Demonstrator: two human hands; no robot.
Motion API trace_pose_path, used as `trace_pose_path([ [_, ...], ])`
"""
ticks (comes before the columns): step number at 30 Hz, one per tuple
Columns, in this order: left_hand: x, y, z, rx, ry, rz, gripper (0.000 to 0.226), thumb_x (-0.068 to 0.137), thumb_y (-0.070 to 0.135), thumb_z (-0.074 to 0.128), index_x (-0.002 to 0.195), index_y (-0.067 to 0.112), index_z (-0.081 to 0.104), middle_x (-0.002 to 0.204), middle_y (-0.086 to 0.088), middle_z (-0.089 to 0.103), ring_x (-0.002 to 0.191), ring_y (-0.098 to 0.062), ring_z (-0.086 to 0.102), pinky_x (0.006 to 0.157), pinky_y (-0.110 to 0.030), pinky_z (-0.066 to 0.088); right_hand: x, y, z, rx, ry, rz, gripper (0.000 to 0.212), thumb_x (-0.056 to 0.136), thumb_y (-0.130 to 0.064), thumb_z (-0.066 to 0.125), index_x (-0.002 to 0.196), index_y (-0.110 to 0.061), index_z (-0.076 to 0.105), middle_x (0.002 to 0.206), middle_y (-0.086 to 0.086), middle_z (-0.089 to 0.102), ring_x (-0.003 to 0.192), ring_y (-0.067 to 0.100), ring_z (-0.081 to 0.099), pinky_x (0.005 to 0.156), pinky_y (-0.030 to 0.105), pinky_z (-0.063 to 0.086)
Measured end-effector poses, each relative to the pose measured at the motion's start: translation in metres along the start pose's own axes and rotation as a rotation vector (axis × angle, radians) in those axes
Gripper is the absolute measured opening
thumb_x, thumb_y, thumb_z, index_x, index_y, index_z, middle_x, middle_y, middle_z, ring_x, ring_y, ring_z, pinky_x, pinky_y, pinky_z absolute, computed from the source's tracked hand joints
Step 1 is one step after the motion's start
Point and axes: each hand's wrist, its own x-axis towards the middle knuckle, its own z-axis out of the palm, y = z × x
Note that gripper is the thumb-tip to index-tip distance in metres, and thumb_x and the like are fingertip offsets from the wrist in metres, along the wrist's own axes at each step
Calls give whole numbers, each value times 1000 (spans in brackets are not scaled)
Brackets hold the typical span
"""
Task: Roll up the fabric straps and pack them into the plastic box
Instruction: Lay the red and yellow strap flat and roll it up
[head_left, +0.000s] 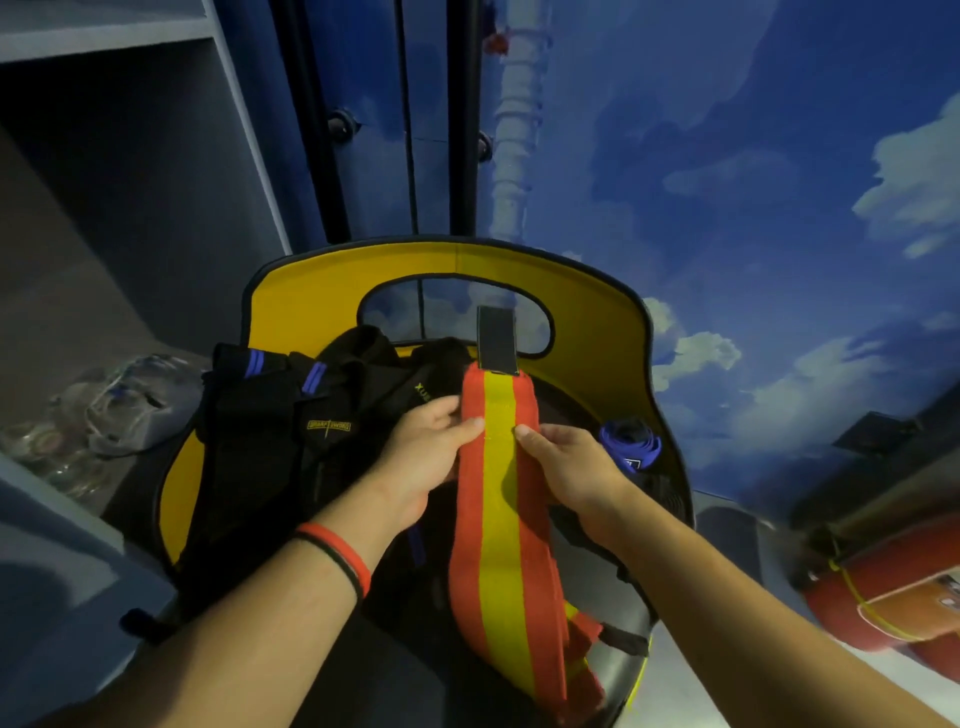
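Head view: your left hand (421, 457) and right hand (566, 473) each pinch closed on the red-and-yellow strap (493, 519), holding it above the yellow bin (571, 291), where black straps (270, 441) and a rolled blue strap (631, 447) lie.

Both hands, left (421, 457) and right (566, 467), pinch a red-and-yellow strap (498, 519) above a yellow-rimmed container (311, 296) of black straps (270, 431).

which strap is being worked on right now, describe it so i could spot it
Find the big yellow-lined bag with the oval handle cutout. Over its middle, the left hand and right hand pinch the red strap. Only this one has a yellow centre stripe and a black hook-and-loop tab; its neighbours are black straps and one blue roll.
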Motion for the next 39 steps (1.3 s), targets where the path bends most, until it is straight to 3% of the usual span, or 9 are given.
trace_pose_path([
  [4, 22, -19, 4, -42, 66, -167, 38, 95, 5, 68, 132, 12, 63, 106, -10, 77, 90, -20, 74, 60, -29, 57, 13, 18, 7, -112, 103, 90, 25, 100, -39, 60, 98, -18, 74, 91, -1, 72, 80, 12, 66, 73, 27, 54],
  [7, 43, -26, 19, 0, 97, -229, 43, 94, -3, 67, 135, 7, 59, 101, -10, 73, 80, -18, 68, 64, -32, 54, 21, 27, 10, -217, 192, 109, 44, 97, -37, 66, 131, -12, 60, 111, 2, 65, 101, 19, 63, 90, 33, 52],
  [10, 65, -38, 33, 39, 118, -276, 45, 92, -7, 67, 135, 2, 58, 117, -18, 71, 89, -24, 67, 77, -36, 54, 24, 32, 9, -350, 164, 116, 61, 92, -31, 72, 145, -19, 43, 132, 6, 61, 119, 27, 60, 95, 35, 48],
  [16, 102, -65, 34, 299, 279, -142, 34, 70, 6, 90, 93, 16, 66, 94, -17, 74, 81, -27, 69, 76, -48, 60, 35, 46, 10, -577, 97, 77, 57, 88, -18, 69, 142, -27, 52, 134, 10, 50, 110, 29, 63, 92, 45, 56],
  [20, 97, -61, 30, 601, 316, 60, 25, 78, 13, 86, 74, 22, 63, 79, -1, 68, 83, -27, 71, 74, -33, 57, 47, 48, 18, -655, 70, 61, 60, 93, -11, 58, 149, -29, 43, 137, 7, 38, 112, 30, 60, 94, 44, 56],
  [23, 89, -65, 25, 806, 213, 197, 12, 89, 12, 76, 96, 22, 77, 111, 2, 62, 95, -19, 67, 83, -27, 51, 51, 51, 27, -759, 63, 39, 65, 95, -8, 52, 154, -31, 34, 143, 7, 33, 125, 30, 49, 100, 43, 53],
  [27, 85, -68, 17, 1232, 82, 392, 28, 98, 20, 64, 123, 31, 72, 158, 12, 30, 137, -18, 40, 105, -41, 49, 48, 50, 33, -926, 61, 14, 65, 98, -17, 54, 155, -33, 27, 150, 7, 21, 135, 31, 31, 105, 44, 45],
  [34, 90, -49, 3, 1557, -209, 471, 41, 106, 21, 45, 146, 29, 54, 158, 12, 40, 140, -17, 40, 110, -39, 44, 19, 37, 37, -1246, -158, -69, 42, 104, -32, 43, 144, -19, 45, 144, 10, 37, 129, 33, 38, 101, 48, 46],
  [39, 84, -37, 7, 1678, -304, 419, 51, 107, 17, 43, 153, 40, 41, 161, 5, 38, 145, -22, 36, 114, -42, 41, -14, 37, 39, -1414, -316, -49, 66, 102, -63, 35, 155, -26, 31, 161, 12, 23, 142, 37, 32, 109, 53, 36],
])
